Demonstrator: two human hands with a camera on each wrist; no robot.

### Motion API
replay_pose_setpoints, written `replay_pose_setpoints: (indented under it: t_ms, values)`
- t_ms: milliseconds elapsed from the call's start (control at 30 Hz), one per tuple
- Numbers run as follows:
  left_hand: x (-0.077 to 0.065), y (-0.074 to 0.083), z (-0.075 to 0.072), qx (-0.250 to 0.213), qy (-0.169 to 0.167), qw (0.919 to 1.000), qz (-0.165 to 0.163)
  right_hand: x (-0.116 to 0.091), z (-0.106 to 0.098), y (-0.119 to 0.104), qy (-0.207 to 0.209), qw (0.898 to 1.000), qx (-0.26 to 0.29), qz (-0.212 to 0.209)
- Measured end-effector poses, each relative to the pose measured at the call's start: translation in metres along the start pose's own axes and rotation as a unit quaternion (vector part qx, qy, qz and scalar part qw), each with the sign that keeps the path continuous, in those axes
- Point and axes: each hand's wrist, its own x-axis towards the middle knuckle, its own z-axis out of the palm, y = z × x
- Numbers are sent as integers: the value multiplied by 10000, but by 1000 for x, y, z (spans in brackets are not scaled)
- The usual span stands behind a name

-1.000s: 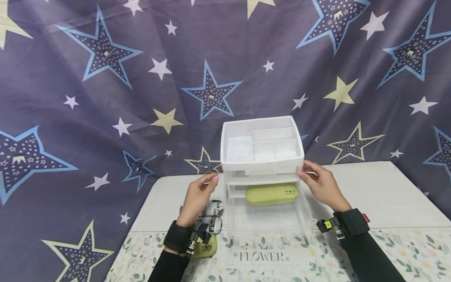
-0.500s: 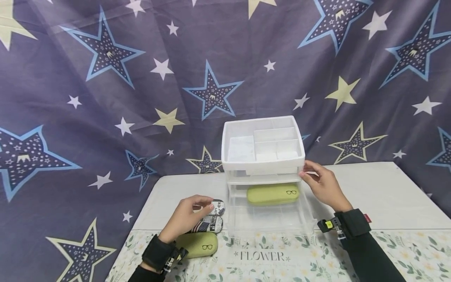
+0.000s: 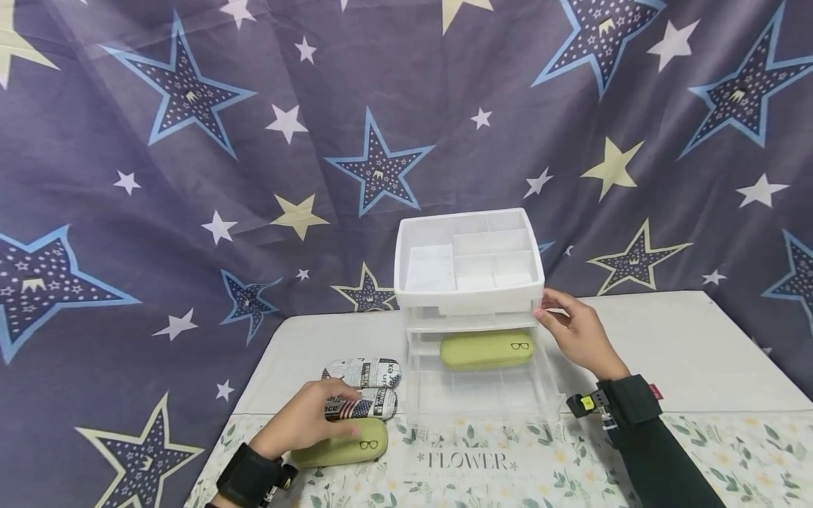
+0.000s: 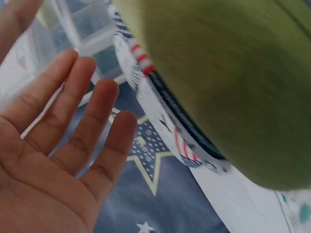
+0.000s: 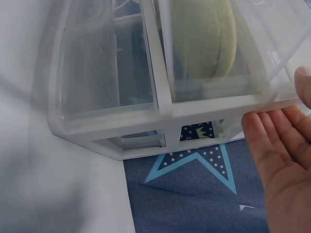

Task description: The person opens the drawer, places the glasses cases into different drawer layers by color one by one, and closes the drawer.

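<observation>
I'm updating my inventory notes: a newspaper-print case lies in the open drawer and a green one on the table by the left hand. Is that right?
Not quite: the head view shows a green case in the open drawer. The rest is right.

Lower left: my left fingers (image 3: 339, 388), over one green glasses case (image 3: 360, 448); two newsprint-patterned cases (image 3: 379, 403) beyond. Right of centre: my right fingers (image 3: 551, 322), gripping white drawer unit (image 3: 470, 300); second green case (image 3: 479, 351) inside.
</observation>
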Motion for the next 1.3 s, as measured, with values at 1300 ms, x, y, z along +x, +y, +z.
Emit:
replay_pose_setpoints:
  t_ms: [1300]
  values:
    - [-26, 3, 14, 1621, -406, 9859, -124, -1, 0, 19, 1, 9999, 132, 39]
